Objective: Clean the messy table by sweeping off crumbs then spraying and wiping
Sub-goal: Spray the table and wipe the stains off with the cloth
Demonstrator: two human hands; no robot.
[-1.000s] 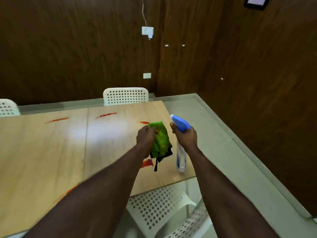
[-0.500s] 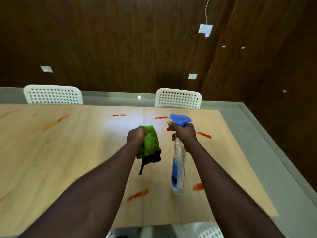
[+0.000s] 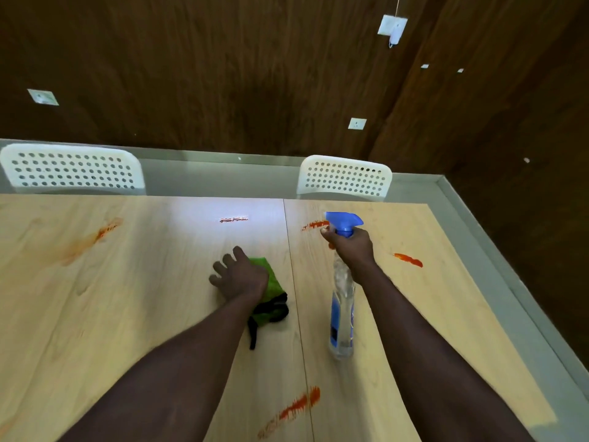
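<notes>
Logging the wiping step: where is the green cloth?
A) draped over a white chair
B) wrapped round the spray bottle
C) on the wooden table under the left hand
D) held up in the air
C: the left hand presses the green cloth with dark edging onto the light wooden table, fingers spread.

L hand (image 3: 239,277) & R hand (image 3: 352,247) bare, forearms (image 3: 411,330) too.

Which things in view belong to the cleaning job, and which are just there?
In the job:
green cloth, under the left hand
spray bottle, gripped by the right hand
red smears
table

Just there:
white chairs behind the table
wall sockets
charger on the wall
</notes>
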